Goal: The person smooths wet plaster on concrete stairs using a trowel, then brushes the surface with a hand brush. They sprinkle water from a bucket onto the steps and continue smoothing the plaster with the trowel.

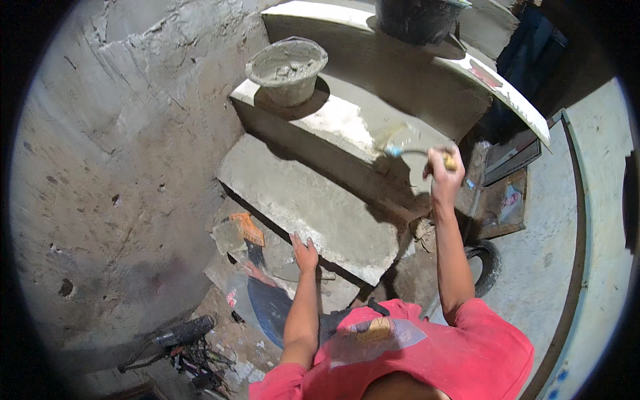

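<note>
From where I'm standing, left to right. Wall [133, 153]: rough, patchy, plastered unevenly. Orange item [248, 229] low by the steps, kind unclear. Grey bucket [290, 93] on the middle step's left end, lumpy grey mix inside, so material is left. Left hand [305, 255]: fingers extended, laid on the lower step's front edge, gripping nothing that I can see. Lower step [313, 200]: tread mostly even grey, front edge pale and ragged; I'd call the face mostly done, edge doubtful.

Middle step [341, 123] looks like the live area: pale bright tread beside the bucket, darker, damp-looking grey further right. My read: partly worked, bucket end likely left. Tool [396, 151] is over that right part, blue by the working end; blurred, can't tell contact or blade shape. Black bucket [417, 20] up on the top step, contents not visible. Right hand [443, 167]: fingers wrapped round the tool's yellowish handle. Overall guess: mid-job, finish not yet uniform.
</note>
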The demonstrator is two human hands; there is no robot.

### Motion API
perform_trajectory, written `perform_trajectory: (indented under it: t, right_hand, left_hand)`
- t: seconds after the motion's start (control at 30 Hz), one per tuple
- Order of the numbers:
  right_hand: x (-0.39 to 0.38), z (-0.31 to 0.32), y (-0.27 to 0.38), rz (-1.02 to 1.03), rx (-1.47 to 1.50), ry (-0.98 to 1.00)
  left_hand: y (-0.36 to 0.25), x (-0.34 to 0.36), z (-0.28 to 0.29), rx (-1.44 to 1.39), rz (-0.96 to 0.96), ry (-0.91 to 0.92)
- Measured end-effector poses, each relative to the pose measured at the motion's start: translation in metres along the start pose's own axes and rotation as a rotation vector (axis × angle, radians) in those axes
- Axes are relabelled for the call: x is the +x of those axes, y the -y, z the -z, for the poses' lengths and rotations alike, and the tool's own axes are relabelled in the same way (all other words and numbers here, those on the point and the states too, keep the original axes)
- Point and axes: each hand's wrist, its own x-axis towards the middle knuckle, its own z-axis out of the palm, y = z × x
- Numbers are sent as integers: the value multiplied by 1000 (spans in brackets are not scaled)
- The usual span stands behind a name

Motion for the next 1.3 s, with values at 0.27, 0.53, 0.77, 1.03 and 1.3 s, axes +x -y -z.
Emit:
perform_trajectory:
  t: [0.27, 0.53, 0.77, 1.03, 1.3]
  right_hand:
    - [-165, -1, -64, -158, -834, 344]
    - [-157, -52, -176, -401, -1116, 690]
    - [-90, -258, -254, -92, -1016, 764]
    - [-34, -449, -245, 340, -939, 790]
    - [-46, -513, -303, 298, -723, 895]
  left_hand:
    - [-7, 23, -17, -161, 340, -114]
    - [-33, 44, -43, -318, 597, -427]
    - [-40, 55, -44, -222, 720, -461]
    - [-38, 56, -47, -210, 680, -525]
    - [-41, 59, -46, -196, 733, -520]
